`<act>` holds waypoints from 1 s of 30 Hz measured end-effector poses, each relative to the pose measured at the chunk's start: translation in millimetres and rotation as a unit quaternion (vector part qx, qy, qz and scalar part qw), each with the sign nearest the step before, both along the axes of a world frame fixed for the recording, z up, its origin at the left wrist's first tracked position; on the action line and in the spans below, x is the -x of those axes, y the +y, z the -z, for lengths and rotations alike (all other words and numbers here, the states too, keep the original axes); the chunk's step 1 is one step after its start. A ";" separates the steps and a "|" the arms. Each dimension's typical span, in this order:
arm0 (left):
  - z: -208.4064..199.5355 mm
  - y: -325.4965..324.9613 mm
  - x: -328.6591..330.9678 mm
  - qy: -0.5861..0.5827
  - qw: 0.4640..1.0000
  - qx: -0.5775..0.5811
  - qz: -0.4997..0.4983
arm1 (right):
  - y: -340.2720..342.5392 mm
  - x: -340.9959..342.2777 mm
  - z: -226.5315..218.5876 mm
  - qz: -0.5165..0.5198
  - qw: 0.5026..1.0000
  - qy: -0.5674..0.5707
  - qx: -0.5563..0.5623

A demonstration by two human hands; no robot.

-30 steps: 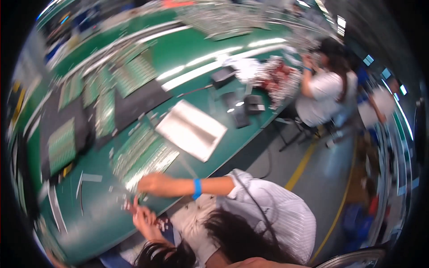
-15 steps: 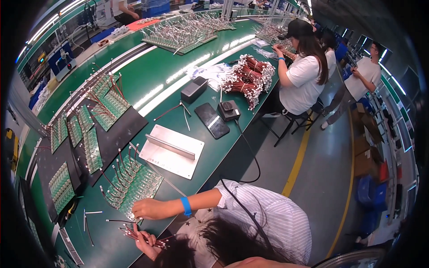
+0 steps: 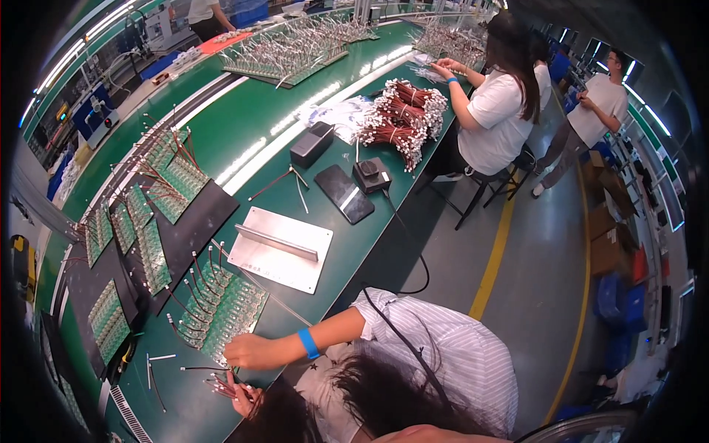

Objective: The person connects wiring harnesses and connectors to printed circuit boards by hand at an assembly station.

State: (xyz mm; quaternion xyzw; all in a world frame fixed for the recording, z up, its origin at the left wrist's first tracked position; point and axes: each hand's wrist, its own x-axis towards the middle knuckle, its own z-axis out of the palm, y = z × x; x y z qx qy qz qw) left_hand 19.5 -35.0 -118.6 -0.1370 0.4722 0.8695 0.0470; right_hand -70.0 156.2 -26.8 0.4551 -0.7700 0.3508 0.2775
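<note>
My right hand (image 3: 251,351), with a blue band at the wrist, is closed at the lower edge of a green circuit board panel (image 3: 235,304). A short dark cable (image 3: 203,368) with a white connector on its far left end runs to the fingertips; the grip itself is partly hidden. Just below, my left hand (image 3: 246,396) is closed round a bunch of red-brown cables (image 3: 220,385) with white ends. Several similar cables stand up along the panel's left side. Hair covers part of the left hand and forearm.
Beyond the panel lies a metal plate with a raised bar (image 3: 281,249). A phone (image 3: 345,193), a black box (image 3: 312,144), a corded device (image 3: 371,176) and a cable heap (image 3: 405,122) sit farther off. More boards (image 3: 151,247) rest on black sheets. A co-worker (image 3: 498,103) sits beyond.
The view has shifted slightly. My right hand stays at the panel's lower edge, and my left hand with the cable bunch is drawn in closer beneath it. The seated co-worker's arms have moved.
</note>
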 end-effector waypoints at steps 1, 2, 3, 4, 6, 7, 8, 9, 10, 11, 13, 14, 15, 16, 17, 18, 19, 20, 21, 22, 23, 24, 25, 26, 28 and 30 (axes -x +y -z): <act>14.2 -5.8 -0.8 0.007 1.000 -0.004 -0.007 | 0.4 -0.4 -1.0 0.015 1.000 0.015 -0.018; -12.1 9.0 -0.4 0.007 1.000 -0.002 -0.004 | 2.7 -0.7 0.1 0.035 0.998 0.029 -0.037; -61.7 36.7 -0.9 -0.043 0.999 -0.014 -0.017 | 3.2 -1.1 1.9 0.035 0.998 0.029 -0.034; -89.7 51.1 -2.9 -0.093 0.995 -0.025 -0.031 | 1.8 -1.0 2.7 0.047 0.998 0.028 -0.042; -82.0 49.4 -9.7 -0.071 0.995 -0.026 -0.057 | 0.0 -2.5 3.7 0.058 0.997 0.030 -0.046; -79.2 48.3 -12.7 -0.051 0.995 -0.030 -0.080 | -0.2 -2.7 2.2 0.078 0.995 0.054 -0.044; -78.2 47.0 -15.8 -0.048 0.995 -0.027 -0.082 | -0.2 -3.1 0.5 0.097 0.991 0.079 -0.043; -78.0 46.2 -18.9 -0.017 0.997 0.002 -0.079 | 0.3 -3.6 -1.1 0.096 0.991 0.081 -0.040; -85.3 51.8 -20.0 0.014 0.997 0.031 -0.075 | 2.4 -4.1 -2.2 0.097 0.992 0.066 -0.039; -93.1 57.4 -21.4 0.016 0.997 0.032 -0.075 | 4.5 -4.7 -2.7 0.098 0.993 0.051 -0.039; -111.3 69.0 -25.7 0.062 0.989 0.072 -0.110 | 3.5 -2.1 -0.9 0.085 0.996 0.013 -0.022; -114.5 70.1 -29.2 0.064 0.990 0.070 -0.108 | 4.8 -1.1 0.1 0.072 0.997 -0.027 -0.006; -115.2 69.3 -33.7 0.103 0.986 0.061 -0.114 | 7.0 -3.1 1.7 0.075 0.997 -0.025 -0.007; -112.2 63.5 -41.7 0.142 0.980 0.053 -0.126 | 5.8 -9.8 -6.1 0.069 0.995 -0.076 -0.003; -90.6 36.0 -40.9 0.230 0.971 0.067 -0.008 | 9.6 -15.5 -16.5 0.071 0.989 -0.127 0.003; -77.6 22.3 -35.9 0.232 0.971 0.064 -0.006 | 15.6 -21.2 -26.5 0.074 0.989 -0.125 0.001; -68.1 13.9 -31.3 0.282 0.957 -0.006 0.065 | 25.2 -27.8 -38.8 0.038 0.978 -0.199 0.047; -65.7 13.7 -27.8 0.326 0.932 -0.077 0.138 | 33.5 -33.2 -50.2 0.003 0.958 -0.272 0.094; -63.0 15.2 -25.7 0.325 0.931 -0.080 0.143 | 40.3 -37.2 -64.2 0.010 0.958 -0.272 0.094; -63.6 17.8 -21.9 0.315 0.932 -0.069 0.163 | 46.4 -40.4 -79.1 -0.108 0.886 -0.418 0.168; -64.6 20.9 -17.4 0.305 0.933 -0.058 0.184 | 51.3 -41.7 -86.3 -0.221 0.775 -0.543 0.236; -66.1 24.7 -12.4 0.295 0.932 -0.046 0.205 | 54.9 -41.0 -86.4 -0.213 0.777 -0.540 0.242; -68.0 26.3 -12.2 0.287 0.933 -0.031 0.217 | 54.3 -39.9 -86.0 -0.234 0.788 -0.510 0.253; -70.3 28.4 -11.7 0.278 0.933 -0.016 0.229 | 54.5 -39.3 -85.9 -0.255 0.797 -0.480 0.264; -75.5 36.6 -8.5 0.260 0.931 0.012 0.256 | 61.6 -37.5 -86.7 -0.253 0.803 -0.476 0.253; -81.7 48.3 -5.6 0.240 0.928 0.037 0.283 | 71.1 -35.5 -87.5 -0.250 0.809 -0.473 0.242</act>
